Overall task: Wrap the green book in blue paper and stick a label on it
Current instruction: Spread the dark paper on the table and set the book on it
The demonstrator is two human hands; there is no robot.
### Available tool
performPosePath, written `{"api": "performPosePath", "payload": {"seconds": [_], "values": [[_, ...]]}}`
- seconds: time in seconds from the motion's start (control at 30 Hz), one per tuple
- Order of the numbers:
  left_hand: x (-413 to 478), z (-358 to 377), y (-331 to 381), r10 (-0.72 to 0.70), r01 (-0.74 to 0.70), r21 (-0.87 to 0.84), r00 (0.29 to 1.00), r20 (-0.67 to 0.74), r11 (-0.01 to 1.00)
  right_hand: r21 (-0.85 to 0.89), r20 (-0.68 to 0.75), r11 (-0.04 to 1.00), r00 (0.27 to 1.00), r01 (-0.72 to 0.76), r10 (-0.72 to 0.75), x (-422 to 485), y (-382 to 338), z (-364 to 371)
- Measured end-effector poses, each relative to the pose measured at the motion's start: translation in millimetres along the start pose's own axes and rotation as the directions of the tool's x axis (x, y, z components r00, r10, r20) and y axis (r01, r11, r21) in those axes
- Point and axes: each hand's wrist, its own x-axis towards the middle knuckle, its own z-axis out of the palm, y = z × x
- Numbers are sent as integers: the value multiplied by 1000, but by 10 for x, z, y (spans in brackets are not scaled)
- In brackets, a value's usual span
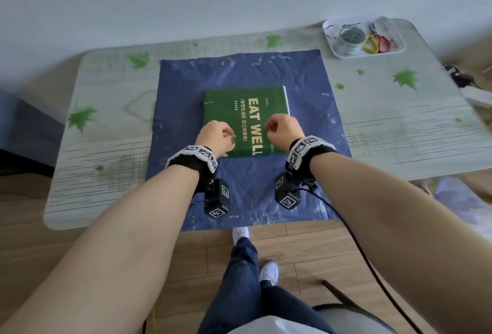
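**While the paper lies flat, the wrapping has yet to start**

Although the groundwork is laid, almost all of the task looks to be ahead. The blue paper (239, 72) is spread open on the tabletop (399, 126), creased but unfolded, with its near edge hanging just over the front of the table. The green book (226, 104) lies face up roughly at the centre of the sheet, with a margin of paper showing on every side. No flap has been lifted over the cover.

Both hands hover over the near half of the book. The left hand (215, 134) is at the near left corner and the right hand (283, 128) is toward the near right edge. The fingers of each are curled in toward the palm, and nothing can be seen held in either. Whether the fingertips touch the cover is hidden.

Far to the right, well apart from the paper, a white tray (383, 52) holds a tape roll (348, 38) and yellow and red looped handles (375, 43), probably scissors. No label is clear enough to identify. By my reading, folding, taping and labelling all remain.
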Motion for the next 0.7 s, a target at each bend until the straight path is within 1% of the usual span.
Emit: {"api": "performPosePath", "payload": {"seconds": [0.07, 0.13, 0.27, 0.37, 0.43, 0.5, 0.57, 0.6, 0.63, 0.7], "values": [[163, 81, -32, 62, -73, 80, 988, 139, 994, -38, 82, 999, 997, 12, -8, 99, -28, 73], [365, 62, -35, 60, -92, 138, 974, 217, 986, -68, 112, 997, 994, 22, -15, 225, -76, 105], [780, 12, 14, -8, -58, 205, 951, 309, 977, -207, 163, 972, 983, 113, -79, 571, -159, 87], [974, 101, -43, -73, -6, 207, 926, 371, 978, -213, 267, 968, 961, 132, -72, 727, -52, 190], [1047, 121, -129, -118, 25, 244, 920, 374, 969, -214, 368, 968, 929, 134, -47, 802, 37, 326], [1110, 119, -222, -146, 72, 254, 947, 286, 964, -265, 456, 951, 890, 158, -21, 876, 68, 449], [1190, 145, -323, -105, 65, 233, 981, 164, 970, -354, 541, 910, 841, 213, 14, 949, 63, 532], [1217, 160, -346, -61, 28, 221, 988, 140, 975, -409, 586, 877, 810, 252, 41, 967, 53, 557], [1239, 188, -367, -17, -17, 201, 986, 164, 979, -462, 624, 839, 777, 287, 78, 981, 49, 578], [1264, 242, -381, 19, -72, 171, 956, 293, 983, -544, 659, 774, 736, 323, 155, 996, 75, 624]]}}
